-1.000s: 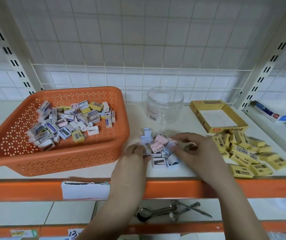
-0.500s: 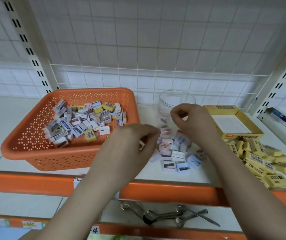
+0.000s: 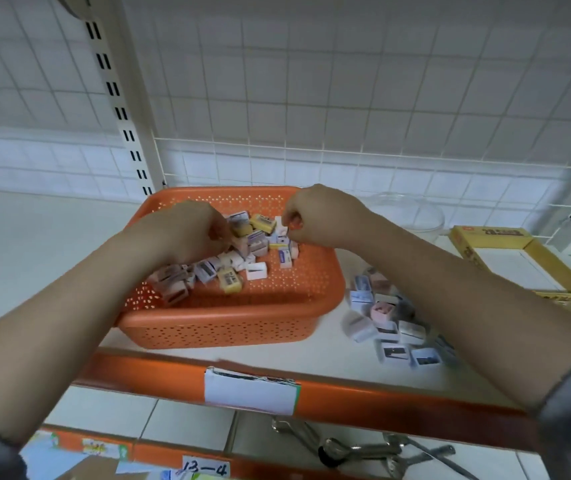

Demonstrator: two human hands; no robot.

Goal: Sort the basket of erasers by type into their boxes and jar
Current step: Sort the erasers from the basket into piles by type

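The orange perforated basket [image 3: 228,320] sits on the shelf and holds several small erasers [image 3: 242,261], white, blue and yellow. Both hands are inside it. My left hand [image 3: 187,230] is curled with its fingertips down in the left of the heap, and its grasp is hidden. My right hand [image 3: 318,216] hovers over the back of the heap, thumb and finger pinched on a small white eraser [image 3: 279,221]. A sorted pile of white, pink and blue erasers [image 3: 384,320] lies on the shelf right of the basket. The clear jar [image 3: 405,213] and the open yellow box [image 3: 519,258] stand further right.
The orange shelf edge [image 3: 363,396] carries a white label [image 3: 249,393]. Metal tools [image 3: 363,452] lie on the lower shelf. A wire grid [image 3: 311,161] backs the shelf, and a slotted upright [image 3: 121,112] rises at the left.
Both hands have left the loose pile on the shelf and moved left into the basket. The view has swung left, so the yellow eraser pile is out of frame.
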